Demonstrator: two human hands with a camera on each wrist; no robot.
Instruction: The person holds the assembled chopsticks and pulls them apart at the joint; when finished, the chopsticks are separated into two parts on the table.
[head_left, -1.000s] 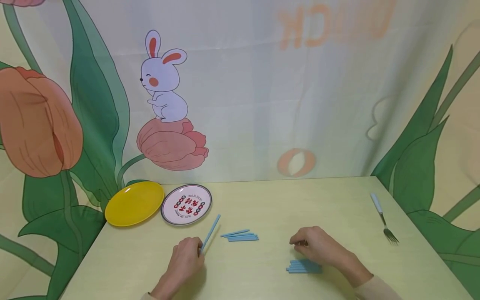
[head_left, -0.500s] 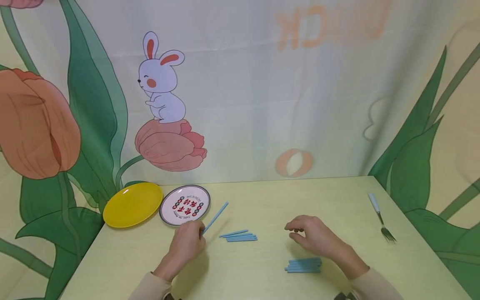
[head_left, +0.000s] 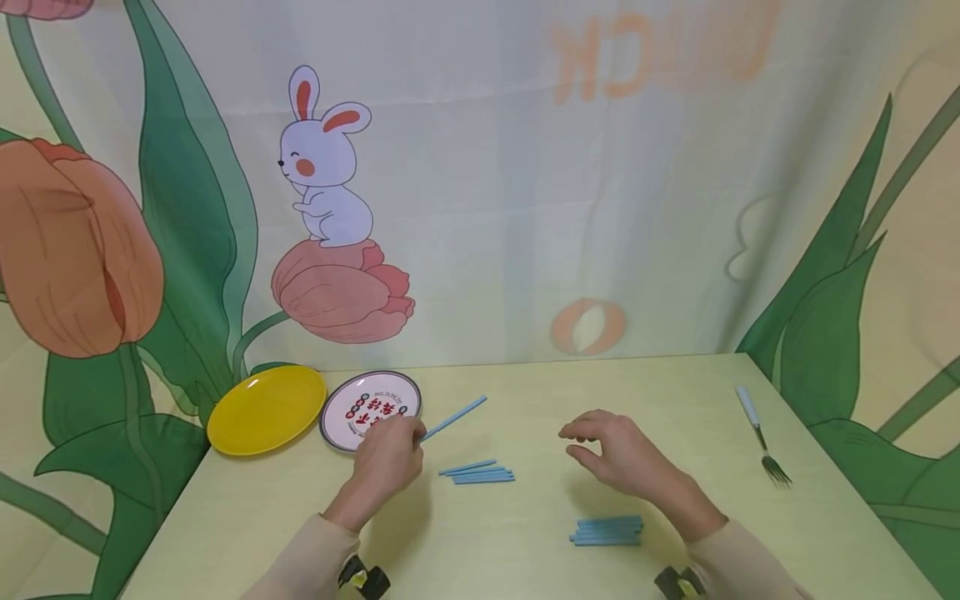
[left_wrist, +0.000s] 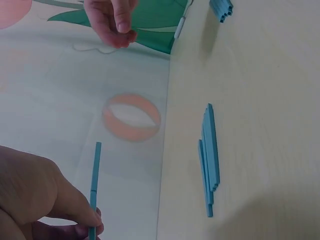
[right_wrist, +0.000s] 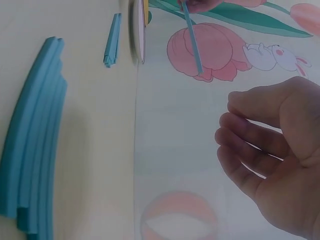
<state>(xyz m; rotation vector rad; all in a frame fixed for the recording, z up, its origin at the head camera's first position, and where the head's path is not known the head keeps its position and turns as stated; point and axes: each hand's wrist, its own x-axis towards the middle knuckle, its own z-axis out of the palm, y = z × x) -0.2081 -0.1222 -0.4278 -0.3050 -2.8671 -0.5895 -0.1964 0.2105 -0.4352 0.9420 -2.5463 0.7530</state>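
Observation:
My left hand [head_left: 390, 457] pinches a thin blue stick [head_left: 457, 417] between thumb and fingertips, above the table beside the white plate [head_left: 333, 429]. In the left wrist view, a step or seam shows partway along the held stick [left_wrist: 95, 167]. My right hand [head_left: 626, 450] hovers with loosely bent fingers and holds nothing, as its gap between thumb and fingers shows in the right wrist view. Below it lies a neat bundle of several blue sticks [head_left: 607, 531]. A smaller group of blue sticks [head_left: 480, 475] lies between the hands, one slightly askew.
A yellow plate [head_left: 262, 408] stands at the table's back left, next to the white plate with printed characters. A fork [head_left: 761, 442] with a pale handle lies near the right edge. A printed curtain [head_left: 480, 208] hangs behind the table [head_left: 517, 575].
My left hand has moved forward and right with the stick, which has swung flatter to the right. My right hand has risen forward and slightly left, away from the bundle, its fingers parting.

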